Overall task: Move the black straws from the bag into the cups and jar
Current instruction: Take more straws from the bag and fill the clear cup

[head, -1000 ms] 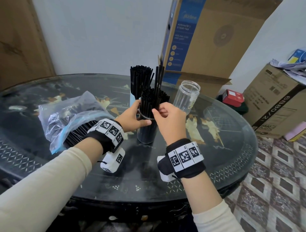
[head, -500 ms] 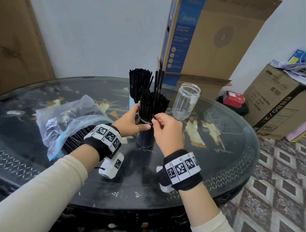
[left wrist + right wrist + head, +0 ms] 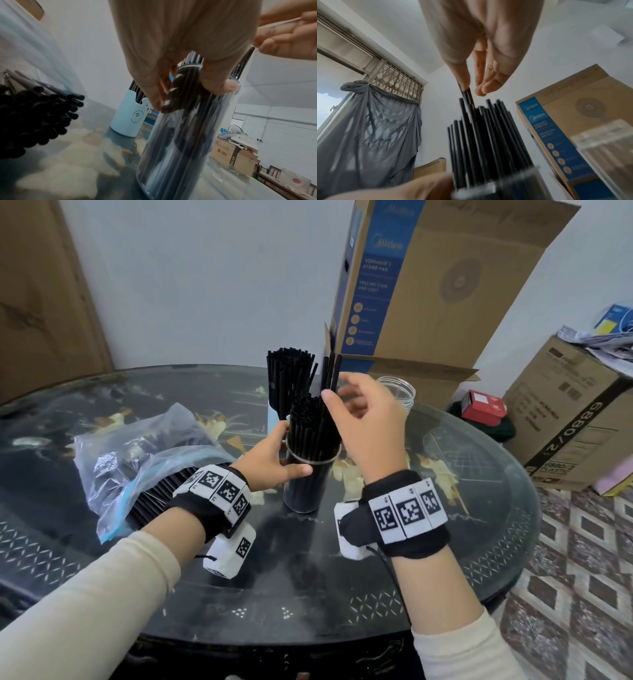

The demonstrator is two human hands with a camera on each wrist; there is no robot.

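Note:
A clear cup [image 3: 308, 477] packed with black straws [image 3: 303, 426] stands mid-table. My left hand [image 3: 291, 453] grips it around the rim, thumb in front; the left wrist view shows those fingers [image 3: 154, 83] wrapped on the cup [image 3: 188, 135]. A few taller straws [image 3: 330, 374] stick up above the rest. My right hand [image 3: 337, 392] is raised beside them with fingers loosely extended, and its thumb [image 3: 462, 81] touches their tops [image 3: 467, 93]. Behind stands a pale blue bear cup [image 3: 126, 121] full of straws [image 3: 289, 378]. An empty clear jar [image 3: 400, 392] is at the right. The plastic bag [image 3: 137, 453] with straws [image 3: 154, 498] lies left.
The round dark glass table [image 3: 308, 594] drops off at its near and right edges. A tall fan carton [image 3: 428, 285] stands right behind the cups and jar. More cardboard boxes [image 3: 575, 419] and a red box [image 3: 483, 407] sit on the floor at the right.
My right hand rose from the clear cup's rim up to the tops of the taller straws. My left hand kept its hold on the cup.

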